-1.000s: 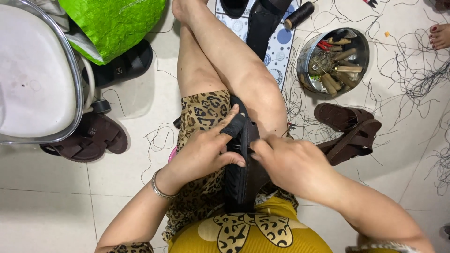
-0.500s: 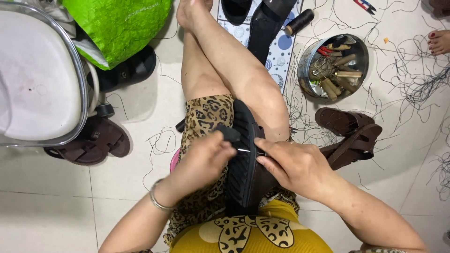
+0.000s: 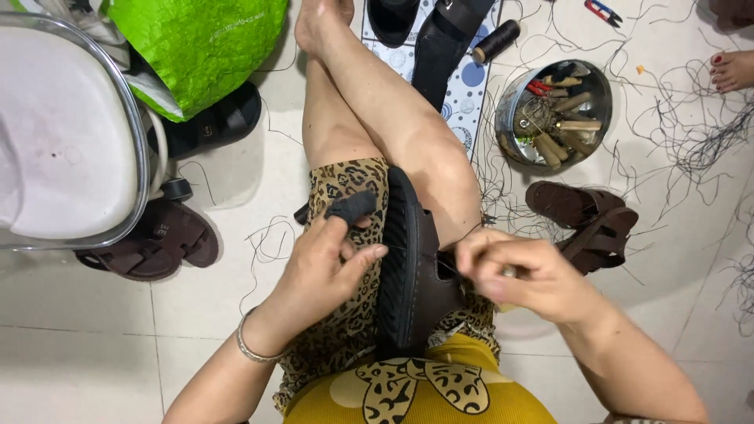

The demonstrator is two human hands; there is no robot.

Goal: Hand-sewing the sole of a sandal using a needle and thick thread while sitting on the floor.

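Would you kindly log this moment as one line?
left hand: steadies sandal on lap | right hand: pinches at sandal's edge | tool tin: on floor
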